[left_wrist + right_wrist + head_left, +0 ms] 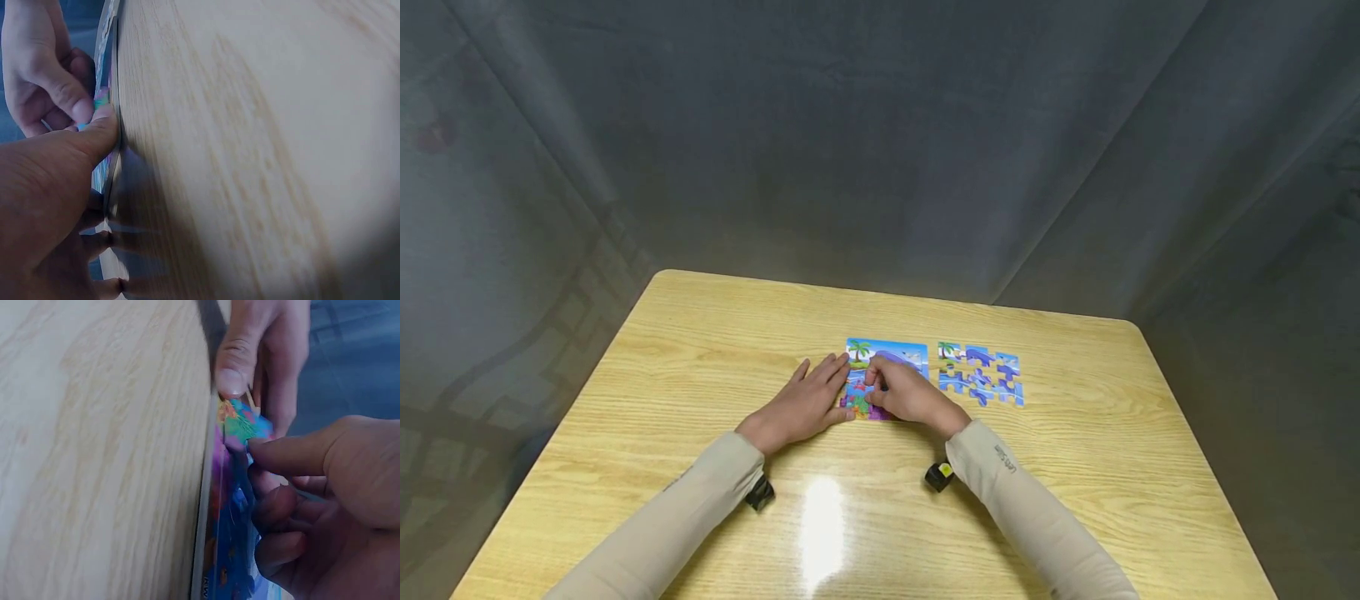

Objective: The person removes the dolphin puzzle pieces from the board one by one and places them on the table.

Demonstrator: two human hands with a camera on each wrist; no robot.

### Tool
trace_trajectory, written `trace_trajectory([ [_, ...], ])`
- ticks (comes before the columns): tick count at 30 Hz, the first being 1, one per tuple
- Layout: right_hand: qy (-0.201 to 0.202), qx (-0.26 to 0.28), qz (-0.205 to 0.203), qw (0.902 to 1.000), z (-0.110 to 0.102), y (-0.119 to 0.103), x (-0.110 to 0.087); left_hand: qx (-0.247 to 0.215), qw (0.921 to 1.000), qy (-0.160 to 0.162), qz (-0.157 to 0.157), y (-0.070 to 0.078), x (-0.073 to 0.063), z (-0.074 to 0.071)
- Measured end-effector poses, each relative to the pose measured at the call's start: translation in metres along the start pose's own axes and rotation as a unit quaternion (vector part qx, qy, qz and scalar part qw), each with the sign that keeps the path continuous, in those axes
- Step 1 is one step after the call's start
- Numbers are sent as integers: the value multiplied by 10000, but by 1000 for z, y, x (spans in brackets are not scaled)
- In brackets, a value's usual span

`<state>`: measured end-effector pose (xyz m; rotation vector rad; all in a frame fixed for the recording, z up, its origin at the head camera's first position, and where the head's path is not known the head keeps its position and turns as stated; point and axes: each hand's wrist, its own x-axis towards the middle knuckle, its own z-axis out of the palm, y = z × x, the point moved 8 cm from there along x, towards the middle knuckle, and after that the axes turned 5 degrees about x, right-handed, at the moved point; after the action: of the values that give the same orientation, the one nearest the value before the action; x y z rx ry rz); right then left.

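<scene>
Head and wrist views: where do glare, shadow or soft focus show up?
Head: white glare on the table low in the frame; left wrist: a dark shadow beside the left hand, table grain soft; right wrist: puzzle board darkened next to the right hand, grain soft there too.

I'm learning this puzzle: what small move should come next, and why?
Probably press the green corner piece flat: it seems tilted up in the right hand, while the left hand touches the edge of the puzzle board and could steady it.
</scene>
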<state>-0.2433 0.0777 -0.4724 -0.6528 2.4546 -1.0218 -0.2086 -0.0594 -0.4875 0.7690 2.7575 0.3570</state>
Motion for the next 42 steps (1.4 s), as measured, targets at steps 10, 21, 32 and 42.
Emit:
trace_trajectory([
  [10, 87, 970, -225, 9950, -5, 7, -6, -13, 10000, 59, 12, -1, 0, -1],
  [21, 225, 1054, -95, 9941, -16, 17, -18, -77, 10000, 26, -44, -2, -1, 0],
  [32, 409, 1238, 125, 9914, -32, 33, -36, -88, 10000, 38, 9, -2, -1, 0],
  [42, 621, 1003, 179, 9929, -50, 51, -51, -52, 10000, 62, 18, -3, 0, 3],
])
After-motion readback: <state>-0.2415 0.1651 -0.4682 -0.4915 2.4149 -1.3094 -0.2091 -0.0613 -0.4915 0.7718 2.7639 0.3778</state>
